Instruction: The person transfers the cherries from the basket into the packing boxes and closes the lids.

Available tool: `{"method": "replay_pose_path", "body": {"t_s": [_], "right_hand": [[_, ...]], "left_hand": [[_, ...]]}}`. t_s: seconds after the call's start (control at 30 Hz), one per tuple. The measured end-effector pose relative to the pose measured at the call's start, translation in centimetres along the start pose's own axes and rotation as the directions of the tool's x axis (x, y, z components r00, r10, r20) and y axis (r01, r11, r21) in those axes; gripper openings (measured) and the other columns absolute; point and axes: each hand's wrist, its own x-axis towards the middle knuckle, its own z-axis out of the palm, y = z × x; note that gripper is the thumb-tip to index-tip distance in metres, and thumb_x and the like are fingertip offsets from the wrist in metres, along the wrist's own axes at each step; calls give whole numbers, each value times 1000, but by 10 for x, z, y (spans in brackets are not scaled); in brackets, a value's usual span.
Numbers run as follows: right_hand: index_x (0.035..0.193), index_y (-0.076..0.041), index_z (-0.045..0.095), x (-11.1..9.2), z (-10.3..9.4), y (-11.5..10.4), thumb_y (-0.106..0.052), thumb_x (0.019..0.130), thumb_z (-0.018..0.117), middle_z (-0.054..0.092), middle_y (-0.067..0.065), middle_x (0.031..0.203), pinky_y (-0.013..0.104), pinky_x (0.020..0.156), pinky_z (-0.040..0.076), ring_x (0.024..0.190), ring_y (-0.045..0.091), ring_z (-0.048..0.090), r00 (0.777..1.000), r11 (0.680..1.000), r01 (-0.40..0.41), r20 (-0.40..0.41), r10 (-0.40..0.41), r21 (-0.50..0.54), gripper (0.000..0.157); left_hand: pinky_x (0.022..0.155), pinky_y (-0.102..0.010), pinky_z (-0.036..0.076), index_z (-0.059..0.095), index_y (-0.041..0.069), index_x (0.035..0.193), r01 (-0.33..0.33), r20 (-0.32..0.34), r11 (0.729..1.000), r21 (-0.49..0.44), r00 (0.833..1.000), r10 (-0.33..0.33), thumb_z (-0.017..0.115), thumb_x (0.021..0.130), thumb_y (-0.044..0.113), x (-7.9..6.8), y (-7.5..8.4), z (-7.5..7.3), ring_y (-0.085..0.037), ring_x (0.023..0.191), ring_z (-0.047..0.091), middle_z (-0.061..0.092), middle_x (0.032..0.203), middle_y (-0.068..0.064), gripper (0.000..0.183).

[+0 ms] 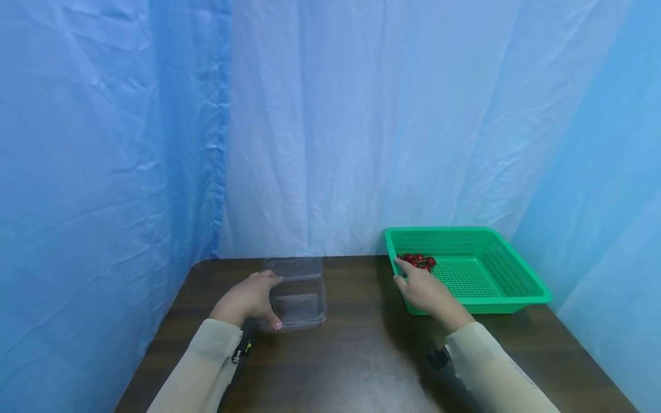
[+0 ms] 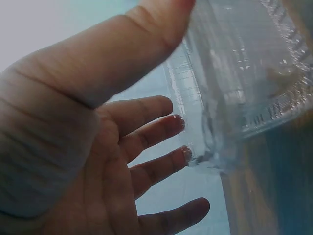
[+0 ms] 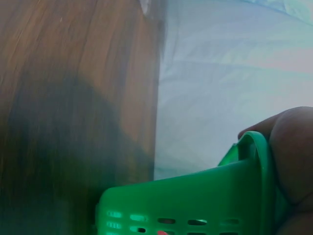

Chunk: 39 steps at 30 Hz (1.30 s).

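On the left of the table, my left hand [image 1: 251, 299] is at a clear plastic box [image 1: 296, 307] whose lid [image 1: 294, 267] is folded back. Its fingers are spread and fairly straight, with the fingertips [image 2: 182, 155] right at the box's edge and the thumb [image 2: 146, 29] at another part of it. Over on the right, my right hand [image 1: 424, 291] is over the left rim of a green basket [image 1: 511, 300], fingers extended toward several red cherries [image 1: 419, 257]. The palm side is hidden in the head view. Close up, the basket's wall [image 3: 186, 196] partly hides its fingers.
The dark wooden table [image 1: 341, 373] bears both the box and the basket. Light blue cloth [image 1: 351, 126] hangs behind it and along both sides. Behind the basket, the cloth is close to its far rim. The wrists carry dark straps.
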Motion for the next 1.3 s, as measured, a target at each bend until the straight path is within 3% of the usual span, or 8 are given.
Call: {"method": "replay_pose_path", "body": {"t_s": [0.17,0.43,0.67,0.77,0.9,1.1,1.3], "right_hand": [[177,-11,38,2,5,-10,-36,120,55,62,22,167,72,121,52,146,44,66,1000,1000,10,3,-10,18,65],[178,-13,37,5,8,-21,-37,118,59,61,20,167,71,125,50,152,43,62,999,999,-10,32,8,51,68],[178,-13,37,8,7,-30,-37,117,62,67,20,160,68,120,55,143,39,69,998,996,-2,67,-4,85,70],[179,-14,36,6,1,-32,-37,118,62,65,20,162,68,122,53,146,40,67,994,998,11,109,-18,64,70],[175,-11,43,3,-23,-39,-36,116,66,67,19,160,66,119,56,147,41,67,985,999,44,166,-45,12,69],[163,-8,59,12,-75,-49,-37,114,68,77,16,144,59,106,63,126,31,75,975,996,77,212,-65,-49,57],[163,-6,58,41,-110,-46,-42,117,60,68,22,156,62,109,61,138,42,69,969,991,67,242,-37,-119,58]], "left_hand": [[123,-72,50,52,13,171,3,8,1000,1,1000,-3,112,65,36,2,12,0,-50,165,42,45,179,-17,125],[121,-74,51,51,16,172,20,13,1000,18,1000,-20,112,66,38,5,12,0,-51,164,43,42,181,-18,125],[122,-73,50,54,16,170,31,25,999,22,999,-31,113,63,38,6,12,-1,-51,162,47,46,179,-19,125],[121,-73,51,55,16,170,43,23,999,19,999,-44,113,63,36,3,14,-2,-51,160,50,47,178,-19,123],[121,-73,51,54,16,170,60,21,998,18,998,-60,113,64,34,0,17,-5,-52,159,50,46,179,-20,123],[122,-73,51,55,16,170,72,9,996,45,997,-73,113,62,36,0,21,-9,-53,159,50,45,179,-21,124],[123,-73,50,54,16,170,72,13,996,45,997,-73,113,62,36,0,20,-7,-53,160,49,45,180,-21,125]]}}
